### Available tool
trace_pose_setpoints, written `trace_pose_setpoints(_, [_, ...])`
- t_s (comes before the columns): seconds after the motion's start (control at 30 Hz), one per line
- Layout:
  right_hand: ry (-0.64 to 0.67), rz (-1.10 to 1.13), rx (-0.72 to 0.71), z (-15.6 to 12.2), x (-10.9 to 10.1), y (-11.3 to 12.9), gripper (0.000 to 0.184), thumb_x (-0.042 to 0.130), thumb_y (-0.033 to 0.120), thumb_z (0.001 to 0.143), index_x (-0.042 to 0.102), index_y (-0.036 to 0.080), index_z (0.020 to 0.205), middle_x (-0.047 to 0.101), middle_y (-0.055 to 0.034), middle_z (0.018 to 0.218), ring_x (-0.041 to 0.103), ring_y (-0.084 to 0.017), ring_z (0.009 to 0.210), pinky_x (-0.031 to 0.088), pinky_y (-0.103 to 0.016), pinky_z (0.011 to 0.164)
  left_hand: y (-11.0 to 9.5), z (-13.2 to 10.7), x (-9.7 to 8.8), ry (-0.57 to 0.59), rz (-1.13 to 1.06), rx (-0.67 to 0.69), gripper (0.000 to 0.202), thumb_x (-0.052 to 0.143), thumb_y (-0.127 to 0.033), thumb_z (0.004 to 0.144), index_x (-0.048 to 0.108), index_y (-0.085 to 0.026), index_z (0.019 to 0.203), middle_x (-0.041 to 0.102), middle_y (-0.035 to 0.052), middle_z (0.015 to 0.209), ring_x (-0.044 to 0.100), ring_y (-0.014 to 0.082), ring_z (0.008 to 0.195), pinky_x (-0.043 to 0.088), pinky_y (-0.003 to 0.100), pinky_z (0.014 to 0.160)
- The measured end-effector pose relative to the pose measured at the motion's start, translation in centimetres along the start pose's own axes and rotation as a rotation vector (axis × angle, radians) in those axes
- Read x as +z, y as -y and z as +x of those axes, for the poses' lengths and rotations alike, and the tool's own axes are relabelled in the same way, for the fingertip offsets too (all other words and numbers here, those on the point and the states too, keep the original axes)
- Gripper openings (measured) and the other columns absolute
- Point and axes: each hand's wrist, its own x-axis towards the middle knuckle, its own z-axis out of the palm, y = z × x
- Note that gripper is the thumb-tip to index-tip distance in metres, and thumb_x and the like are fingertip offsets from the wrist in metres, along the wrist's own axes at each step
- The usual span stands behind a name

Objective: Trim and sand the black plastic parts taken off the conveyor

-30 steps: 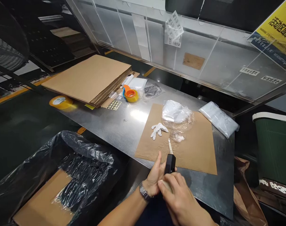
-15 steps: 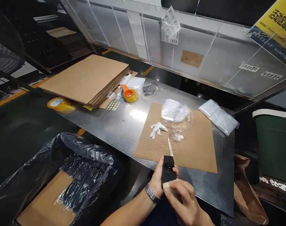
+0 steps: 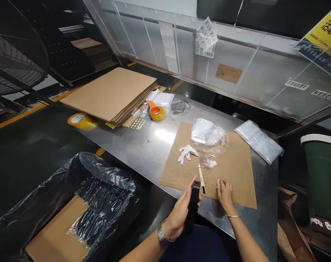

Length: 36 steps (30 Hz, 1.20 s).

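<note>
My left hand is closed around a black, flat, rounded rectangular device, held edge-up over the table's front edge. My right hand rests on the flat cardboard sheet, its fingers bent together. At those fingertips shows a small cream-coloured pad, mostly hidden by the fingers. Between the two hands lies a pale pair of tweezers or slim blade tool marked A26. Beyond it are a white glove, a crumpled small clear bag and a larger clear plastic bag.
A cardboard stack sits on the metal table at left, beside an orange tape dispenser and a sticker sheet. A wrapped white packet lies at right. A black-lined bin stands at front left.
My right hand has left the black device with the cream pad and come down on the cardboard to the right. My left hand has turned the device edge-up. The view has shifted slightly.
</note>
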Motion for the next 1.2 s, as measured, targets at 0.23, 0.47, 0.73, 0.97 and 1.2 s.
trace_pose_setpoints(0.23, [0.307,0.400,0.127,0.0,-4.2,10.0,0.042,0.032,0.037,0.090,0.041,0.020,0.127,0.061,-0.0076,0.096,0.057,-0.014,0.071,0.048,-0.028,0.061,1.1,0.5,-2.0,-0.143,0.639,0.291,0.043,0.051,-0.031,0.081,0.049,-0.019,0.122,0.050,0.0092,0.127,0.039,0.0218,0.121,0.024,0.037,0.105])
trace_pose_setpoints(0.47, [0.442,0.908,0.446,-0.1,-7.8,16.7,0.045,0.053,0.038,0.082,0.042,0.020,0.122,0.060,-0.0016,0.077,0.053,-0.011,0.058,0.043,-0.020,0.047,-1.1,-0.6,-0.4,0.115,0.471,0.177,0.040,0.056,-0.026,0.078,0.052,-0.017,0.116,0.060,0.0095,0.112,0.056,0.0216,0.100,0.041,0.034,0.092])
trace_pose_setpoints(0.73, [0.423,1.022,0.492,-0.1,-8.1,17.4,0.041,0.055,0.036,0.081,0.044,0.021,0.118,0.061,-0.0003,0.074,0.055,-0.011,0.059,0.047,-0.022,0.053,-1.5,-1.1,-0.3,0.069,0.057,-0.028,0.033,0.058,-0.029,0.077,0.061,-0.015,0.106,0.064,0.0091,0.102,0.057,0.0241,0.096,0.047,0.030,0.077])
trace_pose_setpoints(0.97, [0.410,0.815,0.363,-0.4,-7.7,17.6,0.042,0.053,0.032,0.083,0.042,0.023,0.122,0.064,-0.0021,0.084,0.057,-0.011,0.059,0.047,-0.020,0.049,-0.6,-1.3,-0.9,0.119,-0.011,-0.264,0.045,0.043,-0.048,0.082,0.048,-0.019,0.116,0.065,0.0073,0.078,0.063,0.0197,0.062,0.049,0.028,0.050])
trace_pose_setpoints(1.2, [0.326,0.653,0.122,1.8,-8.3,17.3,0.019,0.048,0.026,0.085,0.060,0.021,0.099,0.061,-0.0053,0.087,0.058,-0.016,0.080,0.049,-0.027,0.070,-1.1,-1.2,-1.5,0.154,-0.029,-0.311,0.042,0.036,-0.052,0.082,0.050,-0.016,0.097,0.063,0.0062,0.066,0.059,0.0154,0.043,0.045,0.023,0.038])
